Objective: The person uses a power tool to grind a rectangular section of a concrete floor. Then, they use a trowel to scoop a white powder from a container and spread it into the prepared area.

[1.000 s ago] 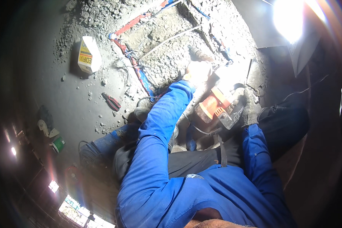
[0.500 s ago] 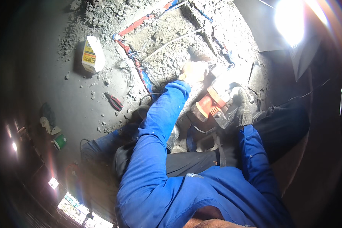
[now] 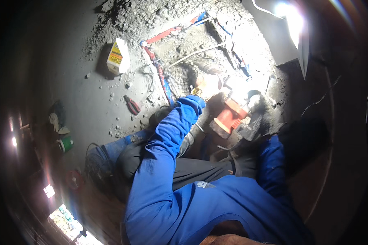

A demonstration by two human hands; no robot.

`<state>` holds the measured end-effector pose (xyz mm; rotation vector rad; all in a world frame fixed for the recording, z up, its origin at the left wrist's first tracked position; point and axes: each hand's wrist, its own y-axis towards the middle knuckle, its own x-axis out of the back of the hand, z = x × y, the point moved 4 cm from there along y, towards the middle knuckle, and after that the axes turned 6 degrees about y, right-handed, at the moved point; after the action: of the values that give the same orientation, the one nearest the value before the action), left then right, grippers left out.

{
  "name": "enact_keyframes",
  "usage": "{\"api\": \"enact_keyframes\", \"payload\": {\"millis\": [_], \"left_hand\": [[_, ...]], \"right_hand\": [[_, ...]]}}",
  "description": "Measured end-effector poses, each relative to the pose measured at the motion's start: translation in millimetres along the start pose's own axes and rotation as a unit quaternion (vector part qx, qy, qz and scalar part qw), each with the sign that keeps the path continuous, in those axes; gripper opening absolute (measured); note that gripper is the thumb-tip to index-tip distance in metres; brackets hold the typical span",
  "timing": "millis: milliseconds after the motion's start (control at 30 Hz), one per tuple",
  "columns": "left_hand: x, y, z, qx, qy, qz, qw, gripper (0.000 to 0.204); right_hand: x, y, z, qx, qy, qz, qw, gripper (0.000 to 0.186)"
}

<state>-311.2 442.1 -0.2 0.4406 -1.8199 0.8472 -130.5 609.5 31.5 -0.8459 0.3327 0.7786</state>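
Observation:
My left hand [image 3: 209, 84], with a watch at the wrist, is closed in strong glare at the front of an orange power tool [image 3: 231, 115]; what exactly it grips is washed out. My right hand [image 3: 262, 110], gloved in grey, grips the tool's rear part. The tool's front lies over broken concrete rubble [image 3: 184, 55] inside a square of red and blue edging [image 3: 161, 34]. A grey cylindrical piece [image 3: 202, 67] lies in the rubble just beyond my left hand, and a thin pale rod [image 3: 194, 53] crosses the square.
A white and yellow carton [image 3: 117, 57] and red-handled pliers [image 3: 131, 104] lie on the grey floor at left, with a green container [image 3: 66, 143] farther out. A bright lamp [image 3: 290, 20] stands by a grey panel at upper right. My crossed legs are below, with a cable [image 3: 327, 90] at right.
The view has shifted, so floor and rubble sit further right in it. My left wrist has dropped slightly relative to the square. Both hands remain at the tool; glare now covers more of it.

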Motion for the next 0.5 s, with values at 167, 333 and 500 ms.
{"api": "enact_keyframes", "payload": {"millis": [167,333,500], "left_hand": [[-22,-18,5,0.058,-0.052,-0.043,0.996,0.057],[-23,-33,-5,0.056,-0.132,0.130,0.981,0.058],[-63,13,-19,-0.088,-0.153,-0.060,0.982,0.047]], "right_hand": [[-42,-45,30,0.090,-0.172,-0.080,0.978,0.018],[-40,-75,29,0.131,-0.271,-0.075,0.951,0.016],[-68,-93,46,0.168,-0.315,-0.045,0.933,0.018]]}}
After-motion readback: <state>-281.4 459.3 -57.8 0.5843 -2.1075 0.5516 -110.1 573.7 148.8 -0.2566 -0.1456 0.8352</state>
